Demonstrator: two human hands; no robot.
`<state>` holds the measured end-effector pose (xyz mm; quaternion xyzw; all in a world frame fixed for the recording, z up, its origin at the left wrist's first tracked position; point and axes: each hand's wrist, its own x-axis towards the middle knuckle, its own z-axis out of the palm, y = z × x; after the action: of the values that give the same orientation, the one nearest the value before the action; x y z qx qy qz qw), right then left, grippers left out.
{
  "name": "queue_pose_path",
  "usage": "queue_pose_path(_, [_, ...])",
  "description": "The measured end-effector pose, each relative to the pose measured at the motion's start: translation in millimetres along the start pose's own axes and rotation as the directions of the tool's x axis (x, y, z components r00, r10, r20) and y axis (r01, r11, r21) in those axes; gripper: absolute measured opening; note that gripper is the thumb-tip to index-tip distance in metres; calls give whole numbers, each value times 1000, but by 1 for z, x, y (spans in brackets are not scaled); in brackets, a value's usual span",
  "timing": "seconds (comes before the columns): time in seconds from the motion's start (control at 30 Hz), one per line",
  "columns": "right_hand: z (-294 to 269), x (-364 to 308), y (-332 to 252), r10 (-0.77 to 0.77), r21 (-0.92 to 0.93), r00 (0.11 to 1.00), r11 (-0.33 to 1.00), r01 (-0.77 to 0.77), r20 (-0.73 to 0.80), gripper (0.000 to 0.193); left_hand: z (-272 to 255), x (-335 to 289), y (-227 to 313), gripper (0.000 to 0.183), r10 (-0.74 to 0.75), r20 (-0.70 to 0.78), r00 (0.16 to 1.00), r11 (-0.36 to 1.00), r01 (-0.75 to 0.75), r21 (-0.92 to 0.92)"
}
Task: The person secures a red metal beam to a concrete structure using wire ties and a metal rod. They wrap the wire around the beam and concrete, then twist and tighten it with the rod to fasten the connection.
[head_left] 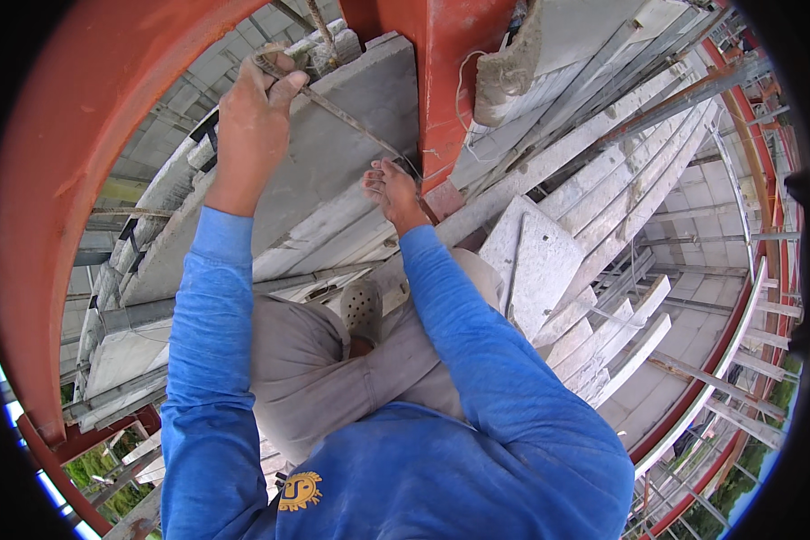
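Head view: from where I stand, the left hand is wrapped around a thin rod near its far end. The rod slants rightward across the grey slab toward the red column, beside the right hand, fingers half curled; whether they grip it, I can't tell.
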<state>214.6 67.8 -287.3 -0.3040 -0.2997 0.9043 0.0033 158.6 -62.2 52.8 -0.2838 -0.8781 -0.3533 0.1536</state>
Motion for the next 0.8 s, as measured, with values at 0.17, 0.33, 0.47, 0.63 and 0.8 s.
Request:
queue_pose_path(0.17, [-20, 8, 19, 61, -175, 981, 980, -93, -183, 19, 11, 4, 1, 31, -15, -2, 1000, 999, 15, -36])
queue_pose_path(0.33, [-15, -1, 31, 32, -472, 999, 880, -46, -38, 22, 23, 3, -33, 57, 51, 147, 988, 993, -35, -111])
queue_pose_path(0.47, [-2, -41, 27, 66, -700, 992, 714, 26, 104, 22, 27, -5, -33, 61, 53, 141, 989, 981, -25, -194])
queue_pose_path(0.63, [-7, -74, 34, 227, -769, 937, 636, 64, 266, 19, 27, -1, -43, 66, 75, 160, 984, 977, -40, -212])
queue_pose_path(0.8, [-22, -73, 28, 130, -790, 951, 594, 151, 280, 18, 25, 9, -36, 69, 21, 245, 969, 985, 22, -169])
